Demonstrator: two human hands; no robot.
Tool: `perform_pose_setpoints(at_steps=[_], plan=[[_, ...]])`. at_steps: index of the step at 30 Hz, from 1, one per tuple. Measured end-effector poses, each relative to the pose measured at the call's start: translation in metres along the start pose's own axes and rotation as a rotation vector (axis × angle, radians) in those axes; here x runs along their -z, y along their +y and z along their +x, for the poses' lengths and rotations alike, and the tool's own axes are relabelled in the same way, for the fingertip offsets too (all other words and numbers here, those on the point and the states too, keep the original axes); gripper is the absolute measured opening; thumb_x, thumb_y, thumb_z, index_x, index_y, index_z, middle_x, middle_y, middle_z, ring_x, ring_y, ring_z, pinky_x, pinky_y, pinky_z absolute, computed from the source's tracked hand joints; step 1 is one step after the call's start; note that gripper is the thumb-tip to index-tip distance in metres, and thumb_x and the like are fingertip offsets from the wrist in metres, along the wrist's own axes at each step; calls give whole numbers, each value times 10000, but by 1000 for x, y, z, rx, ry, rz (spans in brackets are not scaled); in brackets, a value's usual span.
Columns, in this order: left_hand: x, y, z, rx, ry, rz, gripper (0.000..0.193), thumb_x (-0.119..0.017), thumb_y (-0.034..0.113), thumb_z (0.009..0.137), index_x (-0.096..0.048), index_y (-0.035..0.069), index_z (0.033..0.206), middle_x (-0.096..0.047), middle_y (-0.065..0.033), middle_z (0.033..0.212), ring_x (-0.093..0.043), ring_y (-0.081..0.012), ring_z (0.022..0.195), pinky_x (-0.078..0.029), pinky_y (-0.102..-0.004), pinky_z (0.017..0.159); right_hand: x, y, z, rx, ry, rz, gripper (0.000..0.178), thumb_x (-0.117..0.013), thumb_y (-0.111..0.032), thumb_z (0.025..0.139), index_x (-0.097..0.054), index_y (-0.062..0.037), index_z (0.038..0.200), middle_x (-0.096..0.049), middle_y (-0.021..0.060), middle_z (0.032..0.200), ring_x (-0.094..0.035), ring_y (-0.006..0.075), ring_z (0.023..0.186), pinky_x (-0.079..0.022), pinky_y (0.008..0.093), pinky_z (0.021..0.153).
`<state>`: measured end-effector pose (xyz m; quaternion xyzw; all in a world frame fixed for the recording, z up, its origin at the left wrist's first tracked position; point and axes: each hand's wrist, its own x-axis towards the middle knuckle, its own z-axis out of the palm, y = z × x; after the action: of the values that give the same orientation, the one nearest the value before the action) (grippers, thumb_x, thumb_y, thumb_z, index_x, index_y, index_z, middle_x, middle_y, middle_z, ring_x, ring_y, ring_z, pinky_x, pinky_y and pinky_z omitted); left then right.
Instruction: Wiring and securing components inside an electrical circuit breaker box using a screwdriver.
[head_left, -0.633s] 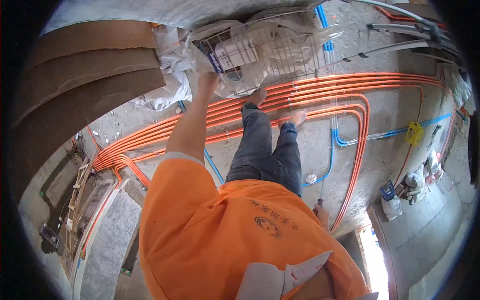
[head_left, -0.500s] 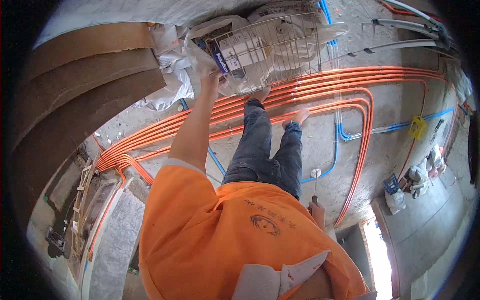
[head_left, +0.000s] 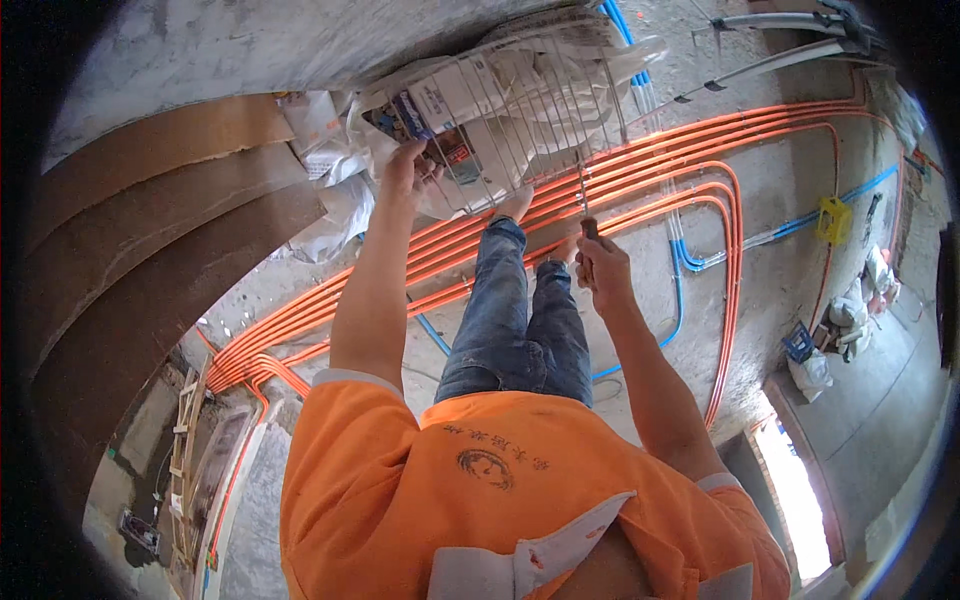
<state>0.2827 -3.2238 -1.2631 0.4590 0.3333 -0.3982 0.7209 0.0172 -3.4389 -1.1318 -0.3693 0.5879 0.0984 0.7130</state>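
Observation:
In my right hand [head_left: 605, 270] is a screwdriver [head_left: 589, 229], its dark handle wrapped by my fingers and its thin shaft pointing up toward the pipes. My left hand [head_left: 404, 170] is closed at the left edge of a metal wire rack [head_left: 550, 120]; part of its grip is hidden. Behind the rack's bars lie a white and blue box [head_left: 445, 98] and crumpled clear plastic bags [head_left: 575, 95]. The screwdriver's tip comes close to the rack's lower right part; whether they touch I cannot tell.
Orange pipes [head_left: 690, 140] run across the concrete floor under my feet, with blue pipes [head_left: 680, 300] crossing them. Brown boards [head_left: 190, 190] stand at left. A folded metal stand [head_left: 780, 60] is at the far right, and a yellow plastic piece [head_left: 833, 220] lies farther right.
My right hand has come up from beside my hip, bringing the screwdriver to the rack. My left hand and the rack have shifted slightly left in the picture.

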Motion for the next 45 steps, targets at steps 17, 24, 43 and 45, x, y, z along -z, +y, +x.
perform_pose_setpoints(at_steps=[17, 24, 43, 45], plan=[[4, -90, 29, -696, 389, 1593, 265, -432, 253, 885, -622, 74, 933, -641, -207, 912, -631, -355, 844, -506, -463, 715, -36, -121, -33, 406, 47, -582, 221, -612, -221, 786, -589, -2, 802, -516, 10, 583, -512, 89, 477, -412, 250, 440], [8, -81, 5, -237, 302, 2089, 322, -425, 309, 874, -605, 114, 1058, -655, -163, 966, -628, -346, 915, -514, -437, 734, -22, -99, -44, 293, 35, -495, 204, -622, -208, 777, -602, -12, 826, -521, 5, 595, -491, 69, 449, -370, 225, 390], [46, -39, -82, -780, 592, 713, 96, -574, 122, 783, -538, 43, 822, -498, -31, 620, -519, -145, 531, -412, -269, 440, -2, -42, -65, 302, -76, -316, 159, -613, -184, 780, -552, -40, 750, -459, -12, 559, -439, 78, 438, -337, 247, 382], [98, -32, -105, -1194, 563, 853, 122, -585, 135, 784, -527, 46, 844, -514, -56, 679, -520, -149, 540, -411, -263, 435, -9, -28, -77, 320, -163, -337, 164, -616, -188, 774, -552, -39, 748, -466, -9, 562, -442, 81, 438, -342, 249, 383]])
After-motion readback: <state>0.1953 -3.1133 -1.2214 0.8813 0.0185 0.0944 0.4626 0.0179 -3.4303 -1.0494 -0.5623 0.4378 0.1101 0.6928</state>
